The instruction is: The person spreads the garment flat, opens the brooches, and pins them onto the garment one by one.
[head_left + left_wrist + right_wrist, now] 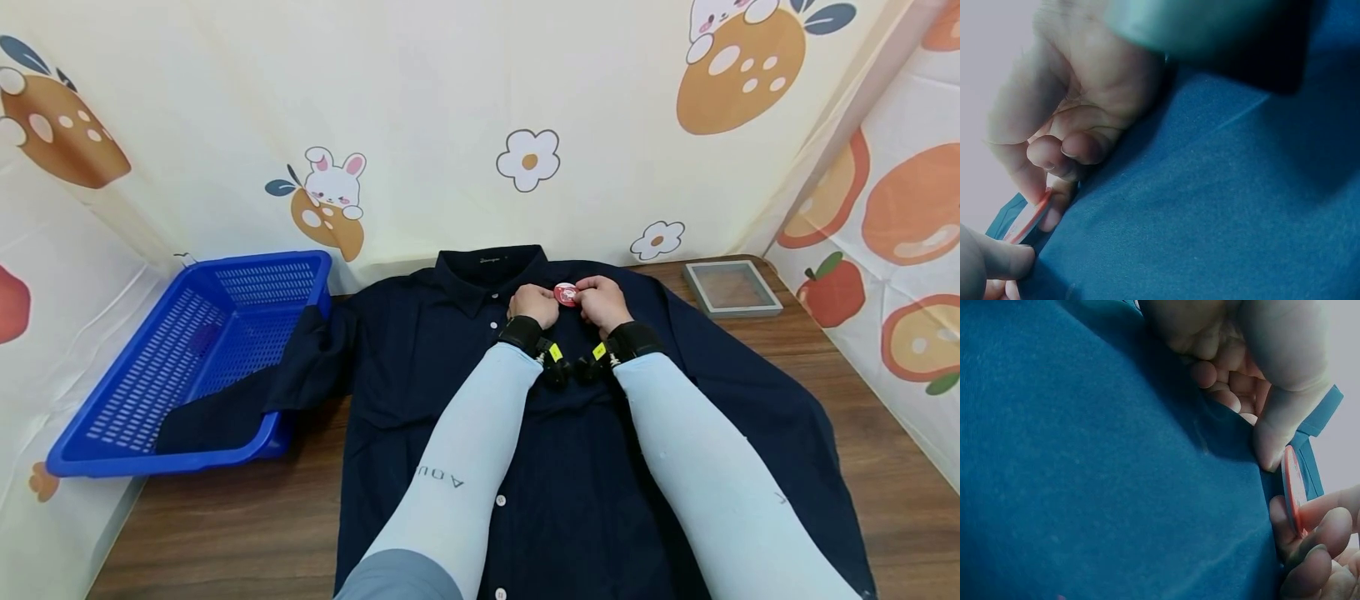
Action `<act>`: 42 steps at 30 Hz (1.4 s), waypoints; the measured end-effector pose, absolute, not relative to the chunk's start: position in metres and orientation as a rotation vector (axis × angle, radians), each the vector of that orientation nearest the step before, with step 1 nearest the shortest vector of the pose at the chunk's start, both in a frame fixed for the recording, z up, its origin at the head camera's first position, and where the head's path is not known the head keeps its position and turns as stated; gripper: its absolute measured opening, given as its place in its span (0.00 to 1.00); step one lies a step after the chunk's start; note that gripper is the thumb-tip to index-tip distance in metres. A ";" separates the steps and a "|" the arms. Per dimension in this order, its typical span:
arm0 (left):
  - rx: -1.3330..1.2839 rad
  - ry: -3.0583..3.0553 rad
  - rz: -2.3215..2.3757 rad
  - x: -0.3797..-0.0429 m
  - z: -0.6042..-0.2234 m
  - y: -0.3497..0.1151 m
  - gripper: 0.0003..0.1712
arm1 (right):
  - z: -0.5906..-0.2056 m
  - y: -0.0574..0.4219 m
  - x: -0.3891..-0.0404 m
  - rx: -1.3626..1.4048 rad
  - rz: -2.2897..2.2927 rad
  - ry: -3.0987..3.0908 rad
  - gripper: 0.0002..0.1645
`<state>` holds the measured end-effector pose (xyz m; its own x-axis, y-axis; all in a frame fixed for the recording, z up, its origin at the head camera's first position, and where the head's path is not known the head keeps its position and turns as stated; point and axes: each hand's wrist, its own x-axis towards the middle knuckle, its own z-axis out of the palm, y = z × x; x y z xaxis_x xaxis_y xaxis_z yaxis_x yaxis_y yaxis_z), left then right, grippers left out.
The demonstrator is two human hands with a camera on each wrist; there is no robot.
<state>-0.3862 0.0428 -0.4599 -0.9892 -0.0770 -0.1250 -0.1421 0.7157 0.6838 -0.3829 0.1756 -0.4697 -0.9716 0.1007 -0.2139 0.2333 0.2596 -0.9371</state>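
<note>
A dark navy button-up shirt (442, 400) lies spread front side up, collar at the far side. On its upper right chest is a round red and white button badge (566, 294). My left hand (536, 305) pinches the badge between thumb and finger; the left wrist view shows the badge (1030, 219) edge-on, tilted off the cloth. My right hand (602, 303) is at the badge's other side, its thumb (1274, 440) pressing the shirt cloth against curled fingers close to the rim. The badge's back is hidden.
To the left a blue plastic basket (165, 460) stands on the wooden table (217, 533), with one shirt sleeve draped into it. A shallow grey-framed box (733, 288) lies at the back right. Printed cloth walls (435, 100) enclose the back and sides.
</note>
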 end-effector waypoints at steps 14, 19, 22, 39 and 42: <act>-0.128 2.854 1.142 -0.374 -0.452 0.039 0.11 | -0.469 0.174 -0.381 0.301 -1.791 2.418 0.19; -0.116 2.855 1.131 -0.374 -0.452 0.039 0.11 | -0.468 0.172 -0.379 0.295 -1.792 2.430 0.19; -0.113 2.855 1.118 -0.375 -0.453 0.039 0.10 | -0.471 0.170 -0.378 0.308 -1.820 2.448 0.17; -0.104 2.885 1.119 -0.375 -0.454 0.041 0.12 | -0.480 0.171 -0.376 0.043 -1.776 2.616 0.33; -0.093 2.881 1.133 -0.375 -0.455 0.041 0.12 | -0.481 0.173 -0.376 -0.039 -1.671 2.688 0.43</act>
<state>-0.3751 0.0408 -0.4554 -0.9972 -0.0394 -0.0631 -0.0718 0.7307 0.6790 -0.3765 0.1734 -0.4814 -0.9994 -0.0084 0.0328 -0.0331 0.4425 -0.8961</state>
